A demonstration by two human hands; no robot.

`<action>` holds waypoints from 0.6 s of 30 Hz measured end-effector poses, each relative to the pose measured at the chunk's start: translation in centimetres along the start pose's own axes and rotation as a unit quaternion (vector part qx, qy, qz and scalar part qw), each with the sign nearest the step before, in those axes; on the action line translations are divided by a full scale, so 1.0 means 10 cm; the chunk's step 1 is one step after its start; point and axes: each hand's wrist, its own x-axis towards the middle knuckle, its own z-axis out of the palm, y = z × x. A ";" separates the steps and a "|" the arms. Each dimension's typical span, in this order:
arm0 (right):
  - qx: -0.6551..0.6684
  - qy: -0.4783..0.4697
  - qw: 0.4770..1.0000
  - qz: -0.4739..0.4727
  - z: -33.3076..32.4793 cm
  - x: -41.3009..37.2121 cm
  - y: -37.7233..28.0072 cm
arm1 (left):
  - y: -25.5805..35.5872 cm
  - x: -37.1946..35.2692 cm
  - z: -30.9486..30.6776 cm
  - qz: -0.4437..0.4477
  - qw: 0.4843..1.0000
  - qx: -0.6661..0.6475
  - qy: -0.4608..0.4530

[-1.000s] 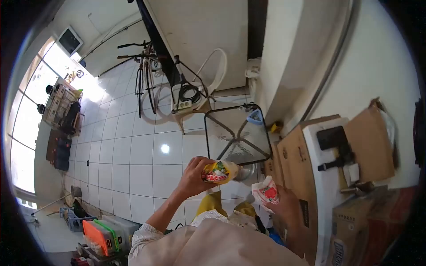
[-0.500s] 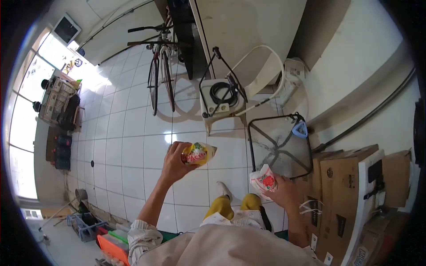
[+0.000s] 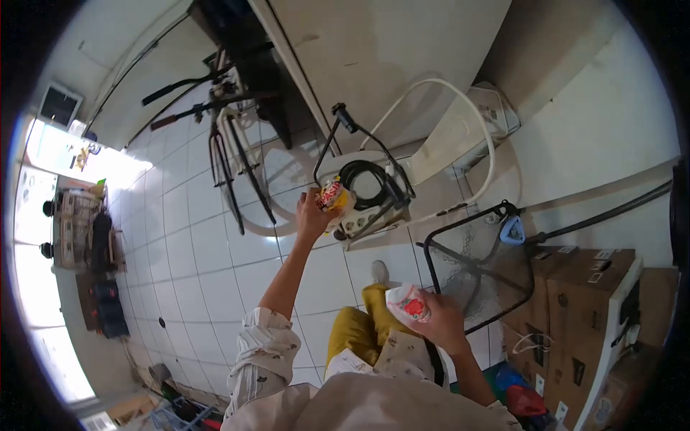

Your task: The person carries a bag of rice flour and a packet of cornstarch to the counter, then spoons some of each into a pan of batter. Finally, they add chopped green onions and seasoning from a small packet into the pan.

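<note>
My left hand (image 3: 310, 215) is wrapped round a yellow packet (image 3: 333, 197) with red and white print. It is held out over the near left edge of a plastic chair's seat, beside a coiled black cable (image 3: 364, 184) and a white socket strip (image 3: 364, 222). Lower right, my right hand (image 3: 443, 320) grips a white packet (image 3: 408, 304) with a red picture on it, above my knees and to the left of a black-framed glass table (image 3: 474, 269).
Two bicycles (image 3: 228, 144) stand at the upper left. Cardboard boxes (image 3: 575, 309) are stacked at the right. A blue triangular object (image 3: 512, 230) hangs at the table frame's corner. Bottles (image 3: 106, 305) stand at the far left, and a blue crate (image 3: 183, 416) is at the bottom left.
My left hand has moved up and right with the yellow packet, to the chair. My right hand still holds the white packet, slightly lower. The view has shifted, and one foot has come forward.
</note>
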 end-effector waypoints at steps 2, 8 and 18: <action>-0.010 -0.007 0.999 -0.032 0.03 0.27 -0.05 | -0.07 0.33 0.33 0.002 1.000 0.004 -0.020; -0.015 0.009 1.000 0.023 0.16 0.79 -0.23 | -0.46 0.99 1.37 -0.009 0.997 -0.017 -0.077; 0.022 0.029 0.974 0.225 0.75 0.99 -0.37 | -1.17 1.74 2.47 -0.007 0.946 -0.171 -0.274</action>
